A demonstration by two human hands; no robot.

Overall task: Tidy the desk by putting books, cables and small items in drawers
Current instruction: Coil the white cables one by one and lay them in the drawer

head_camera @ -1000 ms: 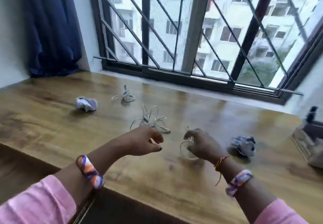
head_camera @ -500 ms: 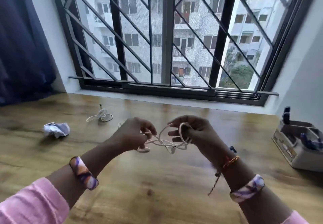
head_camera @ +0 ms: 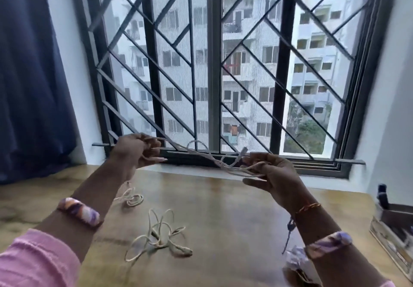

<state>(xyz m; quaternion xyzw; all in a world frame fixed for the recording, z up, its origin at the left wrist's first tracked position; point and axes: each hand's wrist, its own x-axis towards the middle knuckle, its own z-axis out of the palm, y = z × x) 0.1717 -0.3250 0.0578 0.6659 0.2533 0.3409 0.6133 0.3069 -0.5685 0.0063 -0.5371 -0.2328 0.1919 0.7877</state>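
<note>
Both hands are raised above the bench (head_camera: 223, 197), holding a white cable (head_camera: 207, 155) stretched between them: the left hand (head_camera: 136, 150) pinches one end, the right hand (head_camera: 270, 172) grips its loops. It runs left to right, sagging rightward. Judged step: untangling; next, coil it for a drawer. Another cable tangle (head_camera: 156, 237) lies mid-bench.

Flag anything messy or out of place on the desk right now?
Yes. A white cable lies in a loose tangle on the wooden desk, with a smaller coiled cable behind it. Crumpled paper sits under the right forearm. The left hand and right hand hold a third cable, kinked and looped.
</note>
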